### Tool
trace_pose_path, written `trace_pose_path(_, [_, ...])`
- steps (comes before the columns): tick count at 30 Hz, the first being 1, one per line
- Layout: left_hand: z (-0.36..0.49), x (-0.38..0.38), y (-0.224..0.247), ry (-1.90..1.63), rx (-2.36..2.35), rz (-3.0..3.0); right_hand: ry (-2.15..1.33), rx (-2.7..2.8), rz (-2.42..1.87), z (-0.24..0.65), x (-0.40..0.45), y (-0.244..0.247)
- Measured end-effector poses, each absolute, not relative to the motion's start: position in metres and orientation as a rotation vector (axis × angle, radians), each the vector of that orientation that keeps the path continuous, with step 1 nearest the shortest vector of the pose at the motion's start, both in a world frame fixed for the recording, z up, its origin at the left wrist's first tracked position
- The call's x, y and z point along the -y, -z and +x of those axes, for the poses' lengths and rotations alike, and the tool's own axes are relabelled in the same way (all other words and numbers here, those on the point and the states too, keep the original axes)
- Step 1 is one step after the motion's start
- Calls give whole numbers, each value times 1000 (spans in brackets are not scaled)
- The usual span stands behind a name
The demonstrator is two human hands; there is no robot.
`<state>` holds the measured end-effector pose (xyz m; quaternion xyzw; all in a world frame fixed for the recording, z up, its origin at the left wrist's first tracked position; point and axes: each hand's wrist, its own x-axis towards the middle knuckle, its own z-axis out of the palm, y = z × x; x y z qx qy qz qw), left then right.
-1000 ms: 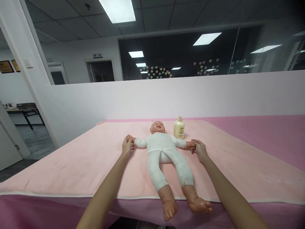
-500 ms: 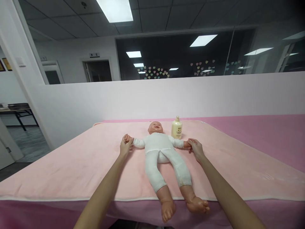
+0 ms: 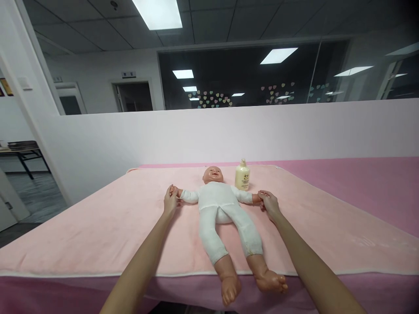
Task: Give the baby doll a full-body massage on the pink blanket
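Doll (image 3: 218, 196) on its back, face up, middle of a peach towel (image 3: 98, 231) spread on a counter (image 3: 369, 183) with a pink cover; head at the far end, legs toward the person. White cloth body with long sleeves and leggings; head, hands and feet bare, tan, smooth. Both doll arms out sideways, one hand held at each side. Person's left hand (image 3: 170, 199) pinching the doll's hand on that side, fingers closed round it, thumb side up. Person's right hand (image 3: 269, 203) pinching the doll's other hand between thumb and fingers; exact finger placement too small to tell. Both forearms reach in from the bottom of the view, one either side of the doll's legs, well apart from them. Doll legs apart, knees slightly bent, feet past the towel's white-edged near border, in front of the pink cover. Pale yellow bottle (image 3: 242, 178) upright on the towel, just beside the doll's head and shoulder, on the person's right-hand side; dark print on its front, unreadable. Behind the counter, a low white wall (image 3: 196, 137) with a glass pane above, heart stickers (image 3: 214, 99) visible through or on it, cannot tell which. Far left, a side table (image 3: 24, 153) with a dark stack on top.
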<state>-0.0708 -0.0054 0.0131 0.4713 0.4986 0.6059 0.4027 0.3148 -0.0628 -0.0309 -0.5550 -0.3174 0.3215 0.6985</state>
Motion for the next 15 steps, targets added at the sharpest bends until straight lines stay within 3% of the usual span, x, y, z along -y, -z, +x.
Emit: trace_pose_path(15, [-75,0,-6,-1564,-1293,1320,-705,721,-1256,316,63,30])
